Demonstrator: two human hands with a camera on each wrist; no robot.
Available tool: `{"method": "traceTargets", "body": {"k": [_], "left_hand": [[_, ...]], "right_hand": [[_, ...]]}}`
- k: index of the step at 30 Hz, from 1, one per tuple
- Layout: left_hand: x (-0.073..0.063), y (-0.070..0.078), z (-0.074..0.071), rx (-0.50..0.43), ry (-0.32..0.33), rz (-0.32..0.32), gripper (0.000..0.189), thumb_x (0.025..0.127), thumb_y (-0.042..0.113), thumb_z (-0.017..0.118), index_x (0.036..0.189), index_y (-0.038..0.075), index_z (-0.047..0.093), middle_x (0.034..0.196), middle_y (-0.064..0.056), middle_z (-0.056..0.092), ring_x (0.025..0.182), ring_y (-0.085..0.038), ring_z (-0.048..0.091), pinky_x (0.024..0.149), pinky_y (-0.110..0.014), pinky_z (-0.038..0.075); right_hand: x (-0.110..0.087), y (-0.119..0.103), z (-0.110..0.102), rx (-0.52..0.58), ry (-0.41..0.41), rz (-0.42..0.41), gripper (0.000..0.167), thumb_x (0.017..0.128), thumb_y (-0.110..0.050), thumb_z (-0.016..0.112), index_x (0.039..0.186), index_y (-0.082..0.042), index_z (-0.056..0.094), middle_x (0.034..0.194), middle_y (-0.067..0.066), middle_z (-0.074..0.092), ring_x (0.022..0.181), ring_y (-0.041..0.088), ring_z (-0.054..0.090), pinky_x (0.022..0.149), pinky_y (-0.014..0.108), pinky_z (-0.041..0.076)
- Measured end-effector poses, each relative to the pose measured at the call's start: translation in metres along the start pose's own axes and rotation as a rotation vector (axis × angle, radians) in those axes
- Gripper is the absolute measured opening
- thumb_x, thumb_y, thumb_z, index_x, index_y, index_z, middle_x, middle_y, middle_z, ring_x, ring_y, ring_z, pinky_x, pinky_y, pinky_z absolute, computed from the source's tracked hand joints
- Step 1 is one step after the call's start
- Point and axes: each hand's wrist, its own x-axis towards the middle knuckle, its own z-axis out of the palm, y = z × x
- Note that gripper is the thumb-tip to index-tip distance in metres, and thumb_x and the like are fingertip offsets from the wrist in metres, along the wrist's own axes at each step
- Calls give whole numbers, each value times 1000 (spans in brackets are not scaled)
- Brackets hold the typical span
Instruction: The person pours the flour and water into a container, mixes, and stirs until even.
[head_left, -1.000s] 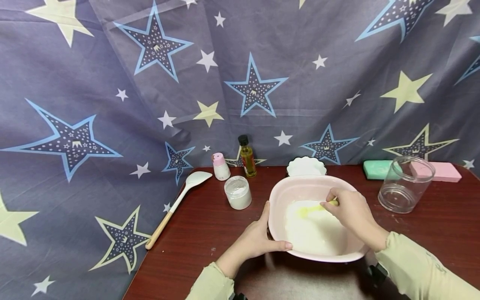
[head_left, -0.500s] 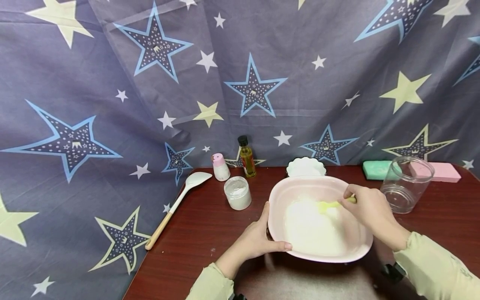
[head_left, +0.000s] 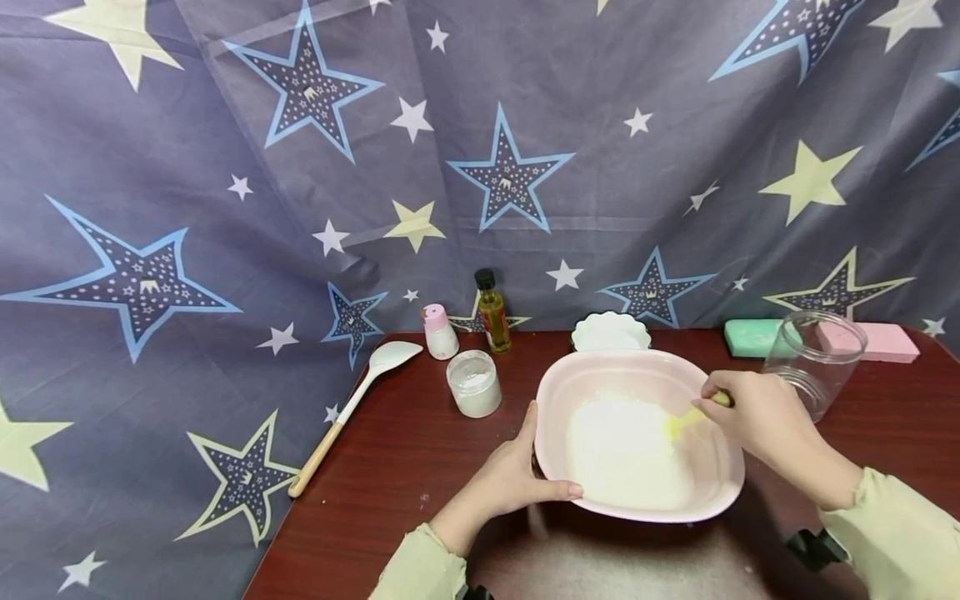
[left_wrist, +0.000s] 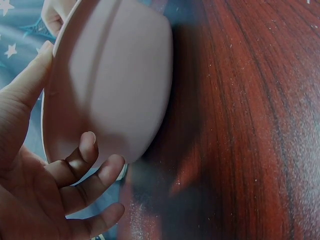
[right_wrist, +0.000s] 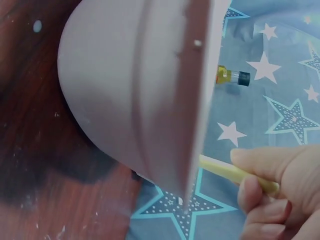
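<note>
In the head view a pale pink bowl [head_left: 555, 417] stands on the table with a white mass [head_left: 622, 450] inside; powder or liquid, I cannot tell. My left hand [head_left: 506, 479] holds the bowl at its near-left corner, thumb on the rim, index finger along the outer side. The left wrist view shows the other fingers [left_wrist: 107, 170] curled beside the outer wall. My right hand [head_left: 772, 421], over the right rim, pinches a small yellow spatula-like utensil [head_left: 684, 423], whose end reaches the white mass. Its handle [right_wrist: 232, 172] lies between thumb and fingers in the right wrist view.
A white ladle [head_left: 356, 404] lies left. Behind are a pink-capped shaker [head_left: 440, 333], an oil bottle [head_left: 493, 312], a jar of white powder [head_left: 475, 385] and a scalloped white dish [head_left: 611, 333]. A clear jar [head_left: 817, 367] and green and pink blocks [head_left: 885, 342] stand right.
My right hand has moved to the right with the yellow utensil, drawing its end from the bowl's middle towards the right wall. The left hand and the bowl stay nearly where they were.
</note>
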Motion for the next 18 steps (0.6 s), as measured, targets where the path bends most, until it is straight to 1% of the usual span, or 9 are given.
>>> {"method": "traceTargets", "body": {"k": [4, 10, 14, 18], "left_hand": [[0, 0, -1, -7, -5, 8, 127, 68, 59, 82, 158, 15, 3, 141, -17, 51, 113, -21, 58, 94, -39, 46], [0, 0, -1, -10, -9, 6, 127, 68, 60, 81, 158, 15, 3, 141, -16, 51, 113, -21, 58, 95, -39, 45], [0, 1, -1, -14, -9, 4, 127, 68, 59, 81, 158, 16, 3, 140, -17, 51, 113, -21, 58, 94, -39, 46], [-1, 0, -1, -14, -11, -1, 128, 68, 60, 81, 158, 16, 2, 139, -17, 52, 113, -21, 58, 94, -39, 46]], "right_hand": [[-2, 2, -6, -6, -42, -22, 11, 81, -15, 77, 75, -16, 68, 58, -11, 48, 55, 10, 44, 52, 30, 34], [-5, 5, -11, -10, -103, -57, 13, 78, -13, 80, 73, -17, 68, 59, -12, 49, 56, 8, 42, 53, 27, 34], [-8, 6, -12, 14, -134, -63, 14, 78, -16, 81, 72, -19, 68, 58, -15, 49, 54, 5, 39, 51, 26, 34], [-9, 6, -13, 60, -174, -61, 15, 79, -16, 80, 72, -20, 68, 57, -16, 50, 54, 3, 39, 51, 25, 34]]}}
